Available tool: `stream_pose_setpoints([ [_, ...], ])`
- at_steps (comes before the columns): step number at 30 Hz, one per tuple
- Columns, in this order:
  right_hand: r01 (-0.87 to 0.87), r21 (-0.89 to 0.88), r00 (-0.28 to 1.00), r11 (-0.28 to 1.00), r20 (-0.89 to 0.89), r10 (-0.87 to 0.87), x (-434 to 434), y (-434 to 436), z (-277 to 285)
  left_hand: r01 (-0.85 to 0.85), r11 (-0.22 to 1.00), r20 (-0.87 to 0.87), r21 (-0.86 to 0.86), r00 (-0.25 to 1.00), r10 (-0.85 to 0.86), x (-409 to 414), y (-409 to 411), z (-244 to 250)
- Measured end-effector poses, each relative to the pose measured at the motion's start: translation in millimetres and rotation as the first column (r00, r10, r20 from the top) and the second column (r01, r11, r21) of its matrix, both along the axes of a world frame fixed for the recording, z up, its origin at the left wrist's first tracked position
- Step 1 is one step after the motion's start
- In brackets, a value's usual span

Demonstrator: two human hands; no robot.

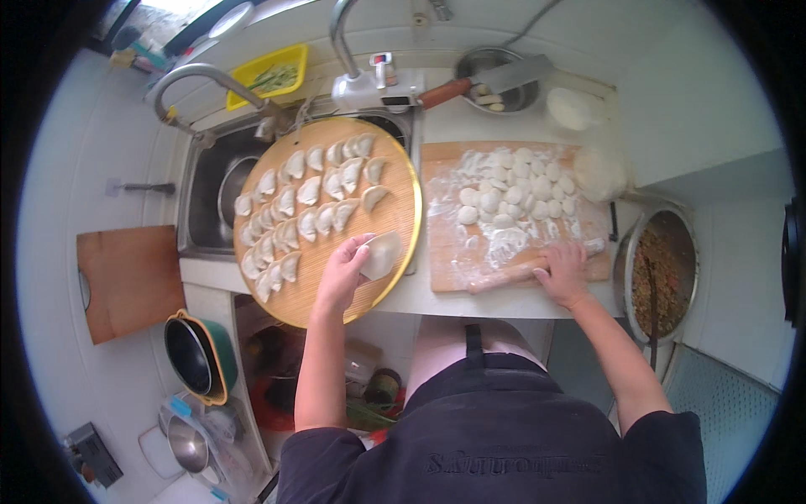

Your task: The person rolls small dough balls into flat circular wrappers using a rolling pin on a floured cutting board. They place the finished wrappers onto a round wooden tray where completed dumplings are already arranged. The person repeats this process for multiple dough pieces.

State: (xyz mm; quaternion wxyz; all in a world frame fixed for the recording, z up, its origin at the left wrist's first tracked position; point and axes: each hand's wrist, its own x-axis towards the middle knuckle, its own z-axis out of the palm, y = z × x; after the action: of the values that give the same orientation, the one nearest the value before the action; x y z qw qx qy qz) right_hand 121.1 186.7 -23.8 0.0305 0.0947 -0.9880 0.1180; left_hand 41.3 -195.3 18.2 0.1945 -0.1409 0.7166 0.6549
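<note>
My left hand (347, 268) grips a thin round dough wrapper (383, 255) by its edge, above the near right part of a round woven tray (340, 246). Rows of folded dumplings (308, 190) lie across that tray. Over the wooden board (447, 252), my right hand (562, 271) is closed around a floured rolling pin (510, 274). Many small dough pieces (513, 189) are clustered on the board behind the pin, with loose flour (507, 244) around them.
At right stands a metal bowl of filling (664, 271) with chopsticks (653, 309) in it. A cleaver (513, 74) rests across a metal bowl (466, 63) at the back. The tray overlaps the sink (211, 189). A tap (195, 69) and yellow basket (303, 60) stand behind.
</note>
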Motion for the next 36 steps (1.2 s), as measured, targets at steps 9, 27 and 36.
stream_pose_setpoints([
  [9, -0.124, -0.140, 0.988, 0.982, -0.105, 0.110, -22.9, -21.2, 3.2, -0.063, 0.763, -0.479, -0.644, 0.811, -0.337, 13.8, 56.7, -9.8],
  [27, 0.027, -0.023, 0.982, 0.999, -0.185, -0.030, -7.4, -11.3, 2.3, 0.255, 0.670, -0.453, -0.697, 0.568, -0.688, 34.8, 164.9, -44.2],
  [36, 0.133, -0.019, 0.978, 0.991, -0.159, -0.134, -12.6, -16.3, 3.0, 0.332, 0.476, -0.442, -0.815, 0.176, -0.880, -10.9, 218.7, -42.0],
])
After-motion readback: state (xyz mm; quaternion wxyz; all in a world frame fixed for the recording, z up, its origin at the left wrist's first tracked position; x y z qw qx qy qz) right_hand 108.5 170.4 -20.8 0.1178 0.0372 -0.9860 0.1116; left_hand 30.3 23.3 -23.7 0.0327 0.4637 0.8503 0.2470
